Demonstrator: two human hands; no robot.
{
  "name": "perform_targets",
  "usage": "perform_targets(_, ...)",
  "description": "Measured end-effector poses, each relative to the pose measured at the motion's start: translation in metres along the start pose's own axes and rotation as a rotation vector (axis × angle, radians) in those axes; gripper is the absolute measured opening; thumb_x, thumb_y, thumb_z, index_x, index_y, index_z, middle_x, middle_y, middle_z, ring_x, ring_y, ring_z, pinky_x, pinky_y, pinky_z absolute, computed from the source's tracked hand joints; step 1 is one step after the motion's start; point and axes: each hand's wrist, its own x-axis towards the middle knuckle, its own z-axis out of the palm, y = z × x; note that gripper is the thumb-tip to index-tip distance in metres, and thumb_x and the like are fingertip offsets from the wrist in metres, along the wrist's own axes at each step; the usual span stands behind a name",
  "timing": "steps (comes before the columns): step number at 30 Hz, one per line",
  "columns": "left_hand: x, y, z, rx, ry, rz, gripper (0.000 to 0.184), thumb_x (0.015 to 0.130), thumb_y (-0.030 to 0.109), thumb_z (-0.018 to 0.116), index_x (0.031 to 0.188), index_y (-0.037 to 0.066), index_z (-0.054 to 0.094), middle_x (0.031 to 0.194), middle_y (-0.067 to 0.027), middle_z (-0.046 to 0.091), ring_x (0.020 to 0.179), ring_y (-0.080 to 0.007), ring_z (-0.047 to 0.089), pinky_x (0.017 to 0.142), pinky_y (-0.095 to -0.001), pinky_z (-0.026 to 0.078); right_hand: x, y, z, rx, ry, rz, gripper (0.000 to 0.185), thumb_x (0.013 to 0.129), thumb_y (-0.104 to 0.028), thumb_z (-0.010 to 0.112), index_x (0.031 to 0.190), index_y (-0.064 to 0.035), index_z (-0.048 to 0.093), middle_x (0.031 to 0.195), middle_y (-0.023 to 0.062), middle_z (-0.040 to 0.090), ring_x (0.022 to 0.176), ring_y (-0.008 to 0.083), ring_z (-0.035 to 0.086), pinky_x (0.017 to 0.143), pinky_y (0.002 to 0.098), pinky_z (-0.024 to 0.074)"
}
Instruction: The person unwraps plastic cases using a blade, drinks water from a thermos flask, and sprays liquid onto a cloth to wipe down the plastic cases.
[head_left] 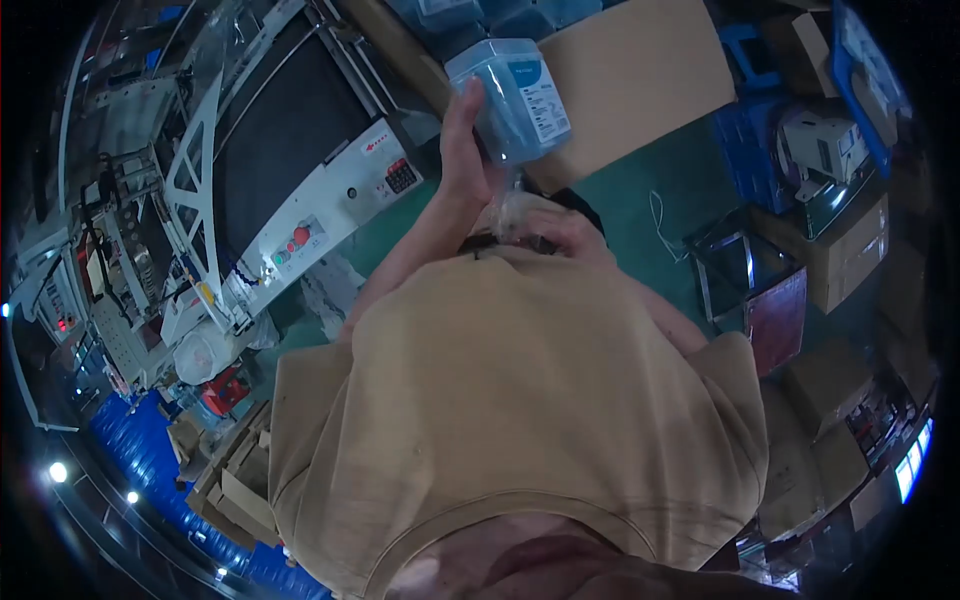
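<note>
My left hand (463, 150) is wrapped round the near left side of a clear plastic container (505, 105) with a bluish tint, its thumb along the side. A white and blue label faces up on the container, which is tilted. Just below it, close to my body, my right hand (560, 228) has its fingers closed on crinkled clear plastic film (513, 212). The film reaches up towards the container's lower end. Part of my right hand's fingers is hidden by the film and blur.
An open cardboard box (640, 85) stands ahead, with more bluish containers (500, 18) beyond. On the left is a machine with a control panel (330, 205) and dark belt. A metal-framed bin (735, 270), blue crates (750, 150) and cartons (845, 250) are on the right.
</note>
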Motion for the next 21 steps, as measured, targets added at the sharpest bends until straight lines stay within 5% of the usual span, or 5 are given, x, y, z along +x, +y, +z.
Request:
perform_targets(4, 0.062, 0.027, 0.04, 0.443, -0.205, 0.546, 0.06, 0.073, 0.011, 0.068, 0.122, 0.007, 0.033, 0.109, -0.0054, 0.048, 0.1, -0.0186, 0.051, 0.087, -0.0319, 0.043, -0.012, 0.01, -0.012, 0.306, 0.072, 0.462, 0.013, 0.073, -0.004, 0.066, 0.085, -0.0023, 0.063, 0.068, 0.0031, 0.059, 0.057, 0.0068, 0.048, 0.05, 0.0209, 0.0353)
perform_targets(9, 0.172, 0.038, 0.053, 1.182, -0.097, 1.245, 0.07, 0.059, 0.021, 0.077, 0.113, 0.01, 0.034, 0.112, -0.0148, 0.042, 0.112, -0.0344, 0.038, 0.096, -0.0424, 0.033, 0.001, 0.017, -0.043, -0.19, 0.216, 0.374, 0.009, 0.073, -0.008, 0.063, 0.08, -0.0017, 0.062, 0.065, 0.0053, 0.059, 0.054, 0.0085, 0.048, 0.051, 0.0247, 0.0393)
perform_targets(16, 0.175, 0.042, 0.019, 1.834, 0.231, 1.043, 0.073, 0.064, 0.029, 0.073, 0.121, 0.01, 0.032, 0.124, -0.017, 0.038, 0.121, -0.0383, 0.028, 0.102, -0.0419, 0.023, 0.013, 0.007, -0.07, 0.093, 0.352, 0.569, 0.007, 0.074, -0.008, 0.063, 0.078, -0.003, 0.061, 0.069, -0.003, 0.056, 0.064, 0.0035, 0.049, 0.056, 0.0186, 0.0383)
perform_targets(20, 0.099, 0.044, 0.01, 1.522, 0.086, 1.115, 0.056, 0.075, 0.028, 0.066, 0.122, 0.01, 0.042, 0.126, -0.0164, 0.039, 0.121, -0.0322, 0.034, 0.101, -0.0398, 0.027, 0.056, -0.004, -0.066, 0.044, 0.255, 0.562, 0.008, 0.078, -0.009, 0.06, 0.083, -0.0021, 0.059, 0.072, -0.0026, 0.056, 0.065, 0.0031, 0.049, 0.055, 0.0174, 0.038)
perform_targets(21, 0.055, 0.045, 0.011, 1.064, -0.065, 0.668, 0.052, 0.078, 0.026, 0.063, 0.123, 0.01, 0.043, 0.126, -0.0142, 0.04, 0.118, -0.0276, 0.037, 0.099, -0.0367, 0.03, 0.067, -0.007, -0.062, 0.029, 0.224, 0.574, 0.008, 0.078, -0.009, 0.06, 0.083, -0.0021, 0.059, 0.072, -0.0026, 0.056, 0.065, 0.0031, 0.049, 0.055, 0.0174, 0.038)
